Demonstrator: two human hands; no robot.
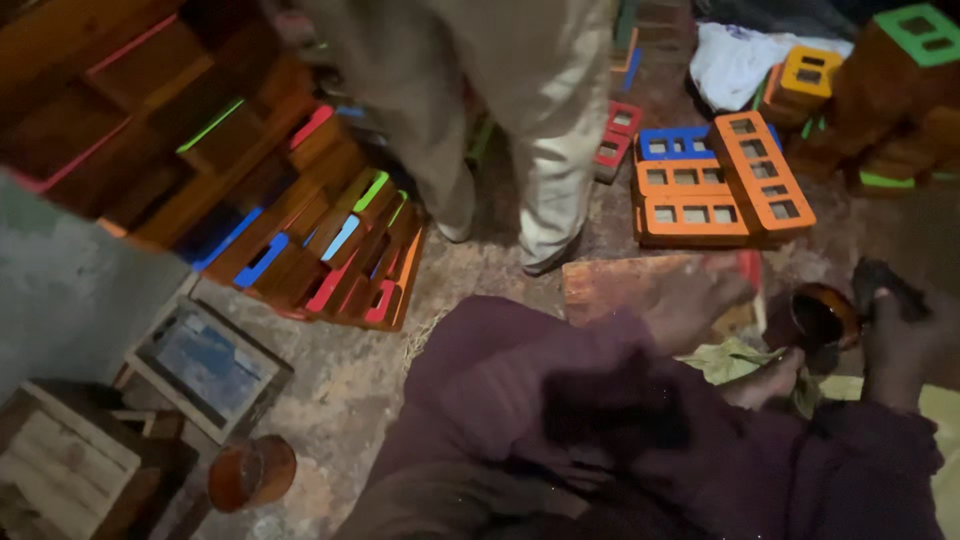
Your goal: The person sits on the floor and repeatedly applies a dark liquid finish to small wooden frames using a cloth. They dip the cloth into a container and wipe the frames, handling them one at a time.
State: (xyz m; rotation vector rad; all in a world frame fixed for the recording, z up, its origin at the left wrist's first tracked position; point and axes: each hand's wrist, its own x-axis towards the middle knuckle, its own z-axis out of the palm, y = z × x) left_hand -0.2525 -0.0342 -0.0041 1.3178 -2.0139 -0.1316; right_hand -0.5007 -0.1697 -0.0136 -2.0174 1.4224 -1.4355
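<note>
My left hand [695,298] lies blurred on top of a reddish-brown brick [610,285] that rests in front of my lap. My right hand [905,345] is closed around a dark object [885,280]; blur hides what kind of thing it is. Between the two hands sits a small round cup of dark liquid [825,315]. My purple sleeves and lap fill the lower middle of the view.
Another person in beige trousers [540,110] stands just ahead. Orange and blue painted hollow bricks [715,185] are stacked beyond my hands, with more at the right [905,60] and left [330,250]. A wooden frame mould [205,365] and a brown cup [250,472] sit at lower left.
</note>
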